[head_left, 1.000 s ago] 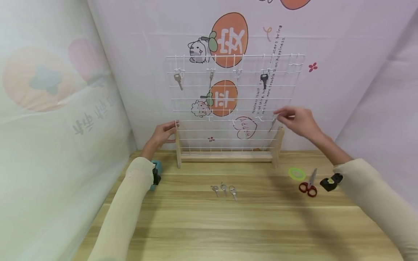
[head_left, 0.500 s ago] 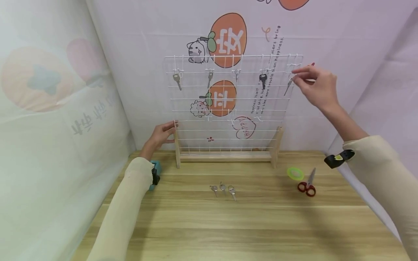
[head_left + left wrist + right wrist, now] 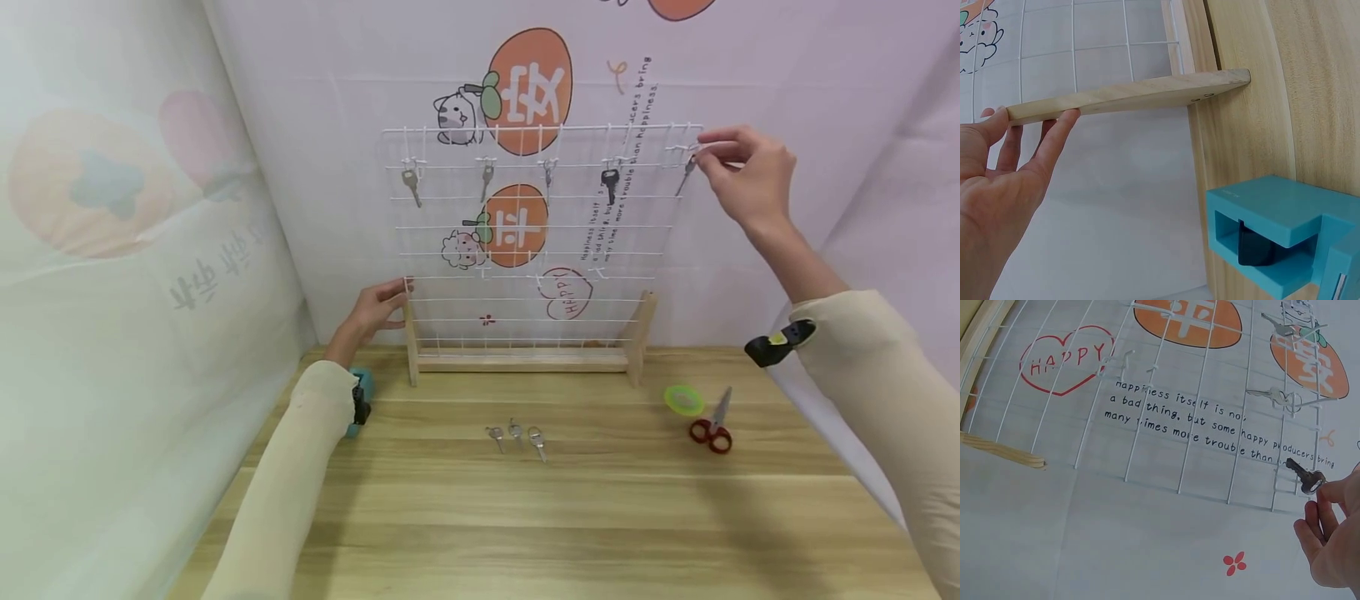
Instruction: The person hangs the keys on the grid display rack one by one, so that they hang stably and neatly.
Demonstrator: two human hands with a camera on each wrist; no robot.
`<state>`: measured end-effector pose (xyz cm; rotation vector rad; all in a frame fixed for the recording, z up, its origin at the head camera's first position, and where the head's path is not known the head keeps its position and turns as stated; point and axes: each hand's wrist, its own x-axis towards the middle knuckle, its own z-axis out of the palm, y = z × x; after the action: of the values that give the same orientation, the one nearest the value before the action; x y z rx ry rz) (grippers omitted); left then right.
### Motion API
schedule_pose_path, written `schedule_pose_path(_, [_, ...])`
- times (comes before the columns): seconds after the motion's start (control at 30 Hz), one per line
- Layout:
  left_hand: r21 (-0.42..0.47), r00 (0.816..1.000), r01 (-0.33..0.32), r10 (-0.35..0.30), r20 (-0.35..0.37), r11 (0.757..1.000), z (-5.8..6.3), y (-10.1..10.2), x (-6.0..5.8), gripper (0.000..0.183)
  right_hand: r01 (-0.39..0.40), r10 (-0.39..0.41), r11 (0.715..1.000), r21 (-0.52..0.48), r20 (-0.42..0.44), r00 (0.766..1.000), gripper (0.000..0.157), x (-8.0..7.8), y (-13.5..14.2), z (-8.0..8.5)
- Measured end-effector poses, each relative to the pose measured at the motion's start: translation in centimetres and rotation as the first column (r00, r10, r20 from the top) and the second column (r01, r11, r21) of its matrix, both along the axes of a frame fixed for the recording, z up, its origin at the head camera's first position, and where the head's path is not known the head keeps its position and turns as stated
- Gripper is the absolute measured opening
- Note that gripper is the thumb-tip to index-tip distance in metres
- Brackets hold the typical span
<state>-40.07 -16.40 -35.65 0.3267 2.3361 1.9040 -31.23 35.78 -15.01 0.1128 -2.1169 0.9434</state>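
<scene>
My right hand (image 3: 753, 179) pinches a small key (image 3: 687, 172) by its ring end at the upper right corner of a white wire grid rack (image 3: 525, 227). In the right wrist view, that key (image 3: 1300, 474) hangs at the fingertips, close to a wire hook. At the rack's left side, my left hand (image 3: 372, 308) holds the upper end of the wooden side support (image 3: 1129, 97) between thumb and fingers. From hooks in the top row hang a brass-grey key (image 3: 410, 182), two slim keys (image 3: 487, 177) and a black-headed key (image 3: 611, 181).
Three silver keys (image 3: 516, 432) lie on the wooden table (image 3: 525, 517). Red-handled scissors (image 3: 712, 427) and a yellow-green ring-shaped item (image 3: 683, 400) lie to the right. A teal tape dispenser (image 3: 1272, 219) stands at the left. Lower hooks (image 3: 537, 279) hold no keys.
My right hand has carried the key up and right, from the lower right of the rack to its top right corner. The left hand has stayed on the support.
</scene>
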Motion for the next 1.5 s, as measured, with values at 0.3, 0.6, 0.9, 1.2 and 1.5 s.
schedule_pose_path(0.3, [0.007, 1.0, -0.001, 0.001, 0.002, 1.0, -0.1, 0.2, 0.0, 0.047, -0.03, 0.032, 0.998, -0.058, 0.034, 0.999, 0.033, 0.1, -0.1, -0.6])
schedule_pose_path(0.6, [0.001, 1.0, -0.009, 0.009, 0.015, 1.0, -0.3, 0.1, -0.3, 0.046, -0.02, 0.015, 0.997, -0.079, -0.059, 0.998, 0.043, 1.8, -1.8, -2.8])
schedule_pose_path(0.9, [-0.007, 1.0, -0.011, 0.012, 0.014, 1.0, -0.2, -0.1, 0.0, 0.047, -0.153, 0.155, 0.987, 0.043, -0.048, 0.987, 0.043, 3.3, -4.5, -6.0])
schedule_pose_path(1.2, [0.005, 1.0, -0.004, 0.003, 0.015, 1.0, -0.1, -0.1, -0.1, 0.047, -0.246, 0.256, 0.955, 0.166, -0.041, 0.966, 0.039, 3.9, -6.4, -9.6])
schedule_pose_path(1.5, [0.008, 1.0, -0.009, 0.009, 0.012, 1.0, -0.1, 0.2, -0.3, 0.047, -0.351, 0.351, 0.921, 0.167, 0.034, 0.936, 0.04, 3.7, -8.9, -13.2])
